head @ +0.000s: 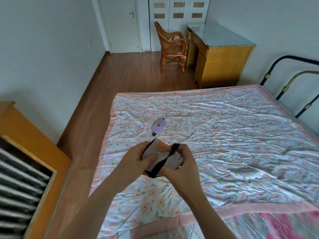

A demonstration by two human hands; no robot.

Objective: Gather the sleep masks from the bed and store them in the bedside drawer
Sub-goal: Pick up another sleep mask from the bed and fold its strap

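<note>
Both my hands hold a white sleep mask (164, 156) with an orange patch and a black strap, above the near left part of the bed (224, 135). My left hand (138, 161) grips its left end with the thumb on its face. My right hand (181, 164) holds the right end, with the strap crossing in front of it. Farther back on the floral quilt lies a purple sleep mask (159, 125), apart from my hands. At the left edge stands the wooden bedside cabinet (29, 135), with its drawer (20, 178) open and a striped lining showing inside.
A strip of wooden floor (86, 118) runs between the bed and the cabinet. A rattan chair (172, 47) and a yellow desk (219, 57) stand by the far wall. The black and brass bed frame (293, 87) rises at the right.
</note>
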